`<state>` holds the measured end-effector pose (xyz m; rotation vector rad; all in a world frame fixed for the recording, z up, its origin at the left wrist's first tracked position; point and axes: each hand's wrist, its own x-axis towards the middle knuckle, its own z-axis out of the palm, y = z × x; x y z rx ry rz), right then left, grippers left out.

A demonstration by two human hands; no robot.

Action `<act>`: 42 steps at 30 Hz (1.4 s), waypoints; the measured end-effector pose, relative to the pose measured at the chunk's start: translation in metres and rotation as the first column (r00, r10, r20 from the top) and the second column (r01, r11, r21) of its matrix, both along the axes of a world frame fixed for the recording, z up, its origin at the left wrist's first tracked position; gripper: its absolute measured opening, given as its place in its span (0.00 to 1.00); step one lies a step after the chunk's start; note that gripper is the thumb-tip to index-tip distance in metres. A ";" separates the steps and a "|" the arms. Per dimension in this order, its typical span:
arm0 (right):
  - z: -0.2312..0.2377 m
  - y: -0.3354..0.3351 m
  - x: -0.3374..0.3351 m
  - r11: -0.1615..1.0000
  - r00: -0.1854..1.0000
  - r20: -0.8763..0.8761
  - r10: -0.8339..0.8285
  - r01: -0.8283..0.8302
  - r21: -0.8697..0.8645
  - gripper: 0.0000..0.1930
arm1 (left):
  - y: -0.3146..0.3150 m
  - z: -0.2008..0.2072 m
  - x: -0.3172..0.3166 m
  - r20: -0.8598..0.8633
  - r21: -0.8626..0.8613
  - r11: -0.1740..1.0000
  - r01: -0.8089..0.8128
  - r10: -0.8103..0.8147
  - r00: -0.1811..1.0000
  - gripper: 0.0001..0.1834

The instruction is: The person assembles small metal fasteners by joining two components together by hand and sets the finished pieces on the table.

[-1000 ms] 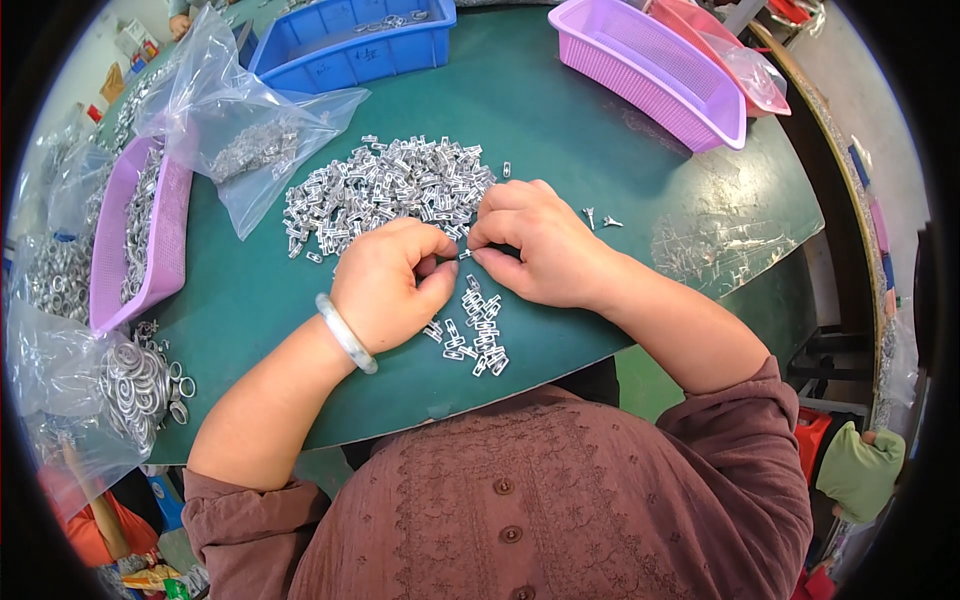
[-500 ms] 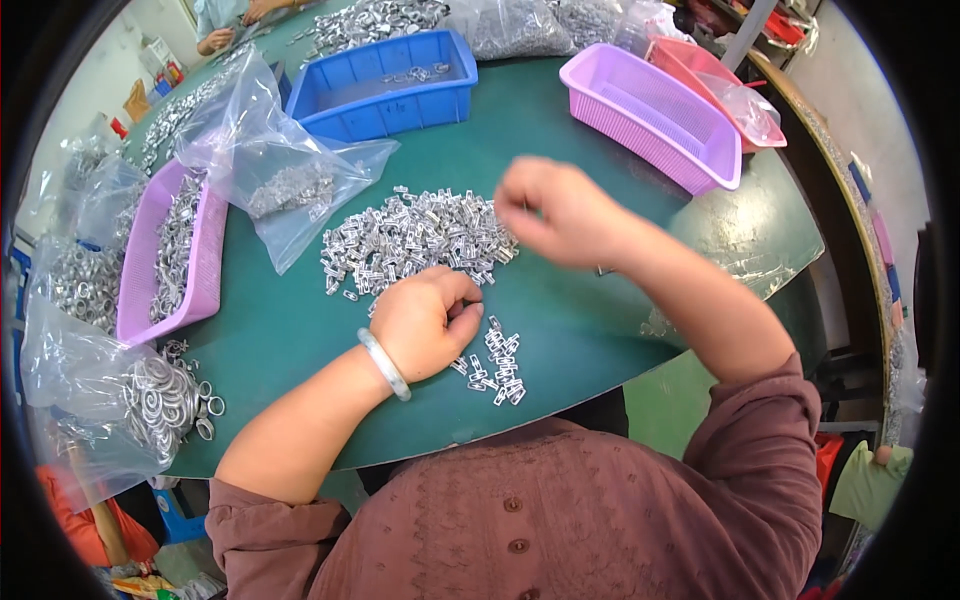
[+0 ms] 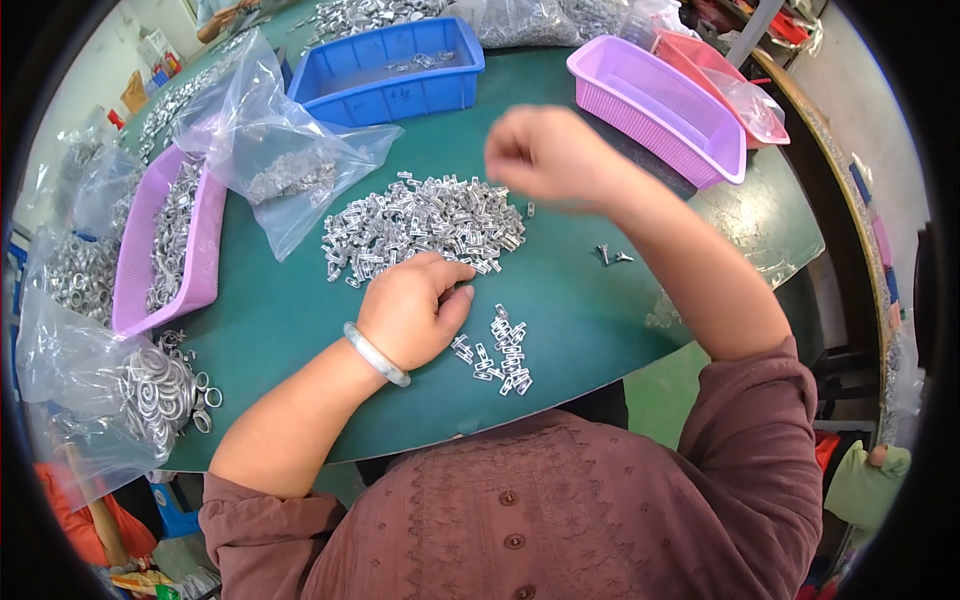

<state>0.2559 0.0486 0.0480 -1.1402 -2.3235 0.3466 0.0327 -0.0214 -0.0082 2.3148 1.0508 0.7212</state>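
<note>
A heap of small silver metal pieces with slots in them lies mid-table. My left hand, with a pale bangle at its wrist, rests at the heap's near edge. Its index finger reaches forward, and a small gap parts it from the thumb. Above the table at the heap's far right is my right hand, slightly blurred, its fingers curled in; whatever they hold is hidden. Closer to me lies a smaller group of the same slotted pieces. Two small metal bits are below my right forearm.
A blue bin stands at the back, a purple basket and a red basket at the far right. To the left are a clear bag, a purple basket of metal parts and a pile of rings.
My right hand has lifted slightly farther from me, uncovering the two small bits beneath the forearm. My left fingers have straightened a little at the heap's edge. The whole view has shifted slightly.
</note>
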 end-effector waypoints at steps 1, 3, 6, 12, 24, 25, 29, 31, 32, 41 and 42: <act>-0.010 -0.018 0.006 0.998 0.998 0.020 0.054 -0.053 -0.023 0.04 | 0.000 0.001 0.003 -0.018 0.027 1.000 0.007 -0.006 1.000 0.10; -0.018 -0.047 0.010 0.976 0.988 0.145 0.054 -0.021 -0.215 0.05 | 0.001 0.000 0.007 -0.023 0.026 1.000 0.013 -0.013 1.000 0.10; -0.035 -0.069 0.007 0.992 0.995 0.097 0.016 -0.003 -0.129 0.07 | 0.001 -0.003 0.008 0.022 0.066 0.997 0.031 -0.032 0.999 0.08; -0.059 -0.072 0.002 0.999 0.999 0.019 -0.037 0.037 0.011 0.06 | -0.001 0.001 0.010 -0.027 0.009 1.000 0.009 -0.008 1.000 0.08; -0.057 -0.081 0.005 0.999 0.999 -0.040 0.008 -0.010 -0.048 0.03 | -0.003 0.001 0.011 0.033 -0.041 0.999 -0.011 0.013 0.999 0.04; -0.057 -0.081 0.004 0.999 0.998 -0.049 0.035 -0.036 -0.038 0.03 | -0.002 0.001 0.011 0.023 -0.043 0.999 0.006 -0.005 1.000 0.05; -0.062 -0.081 0.002 0.996 0.991 -0.098 0.089 -0.089 -0.005 0.03 | -0.003 0.002 0.011 0.003 -0.035 0.999 0.030 -0.030 1.000 0.07; -0.062 -0.082 0.001 0.996 0.990 -0.114 0.085 -0.089 -0.025 0.02 | -0.004 0.003 0.012 0.003 -0.039 0.999 0.025 -0.025 1.000 0.07; -0.062 -0.082 0.001 0.995 0.988 -0.129 0.083 -0.090 -0.044 0.02 | -0.004 0.003 0.012 0.004 -0.041 0.999 0.019 -0.019 1.000 0.06; -0.059 -0.082 0.002 0.986 0.984 -0.141 0.109 -0.125 -0.108 0.06 | -0.004 -0.002 0.015 0.029 0.076 0.996 0.050 -0.052 0.998 0.03; -0.059 -0.082 0.002 0.986 0.984 -0.142 0.108 -0.124 -0.109 0.06 | -0.004 -0.002 0.015 0.027 0.075 0.996 0.051 -0.053 0.998 0.03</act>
